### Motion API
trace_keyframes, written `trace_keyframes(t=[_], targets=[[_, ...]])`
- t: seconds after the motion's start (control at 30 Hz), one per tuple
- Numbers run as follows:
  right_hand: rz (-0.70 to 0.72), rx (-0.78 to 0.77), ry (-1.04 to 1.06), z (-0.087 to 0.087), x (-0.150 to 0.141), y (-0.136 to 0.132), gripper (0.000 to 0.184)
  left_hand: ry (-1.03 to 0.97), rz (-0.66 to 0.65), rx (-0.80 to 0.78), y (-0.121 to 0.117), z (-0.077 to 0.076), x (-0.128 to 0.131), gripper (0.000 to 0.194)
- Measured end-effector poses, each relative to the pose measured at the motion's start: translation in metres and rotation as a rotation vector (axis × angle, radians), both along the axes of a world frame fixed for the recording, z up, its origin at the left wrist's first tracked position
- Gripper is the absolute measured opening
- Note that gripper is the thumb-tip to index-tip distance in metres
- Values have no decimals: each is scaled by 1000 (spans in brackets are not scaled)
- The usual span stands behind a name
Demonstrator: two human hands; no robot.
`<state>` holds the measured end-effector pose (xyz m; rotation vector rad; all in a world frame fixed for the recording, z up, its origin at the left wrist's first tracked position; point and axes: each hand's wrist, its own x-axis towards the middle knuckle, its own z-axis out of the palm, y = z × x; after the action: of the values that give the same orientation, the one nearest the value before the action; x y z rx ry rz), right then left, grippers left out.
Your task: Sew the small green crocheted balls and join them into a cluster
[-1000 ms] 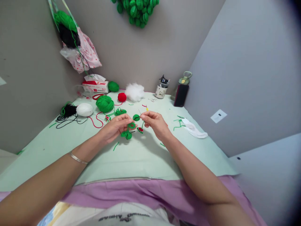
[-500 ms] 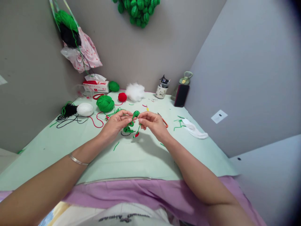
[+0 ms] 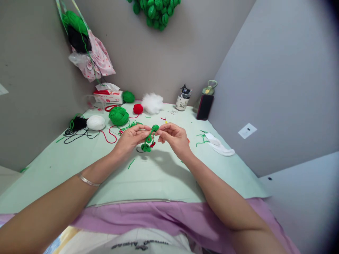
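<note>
Both hands meet over the middle of the table around a green crocheted piece (image 3: 146, 146). Its rounded top end pokes up between my fingertips, and its lower parts dangle under them. My left hand (image 3: 132, 137) pinches it from the left, thumb against fingers. From the other side, my right hand (image 3: 175, 138) has thumb and forefinger closed at the piece's upper edge; whether they grip the crochet itself or a strand of yarn is too small to tell. A small red bit (image 3: 153, 144) shows beside the hanging part.
Behind my hands lie a green yarn ball (image 3: 119, 116), a white yarn ball (image 3: 95, 123), a red yarn ball (image 3: 138, 109) and white stuffing (image 3: 153, 103). A tissue box (image 3: 108, 97), a pen cup (image 3: 182, 101) and a phone (image 3: 204, 107) stand farther back. White cloth (image 3: 219, 145) lies right.
The green piece has turned, so more of its lower part faces me. The red bit has moved up and left, close behind it. My right hand has shifted slightly.
</note>
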<state>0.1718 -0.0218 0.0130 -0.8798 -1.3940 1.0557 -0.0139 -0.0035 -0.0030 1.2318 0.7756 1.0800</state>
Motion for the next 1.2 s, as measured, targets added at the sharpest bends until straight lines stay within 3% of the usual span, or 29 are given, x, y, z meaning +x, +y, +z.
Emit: trace_keyframes(t=[0.4,0.87,1.2], targets=[[-117,253,-171,-10,2,3,11,54,14,-30,-3,5,2,34],[-168,360,-304,-6,0,-3,5,17,-15,-39,-1,1,1,30],[-162,387,-275,-6,0,-3,4,31,-3,-27,-2,3,0,35]])
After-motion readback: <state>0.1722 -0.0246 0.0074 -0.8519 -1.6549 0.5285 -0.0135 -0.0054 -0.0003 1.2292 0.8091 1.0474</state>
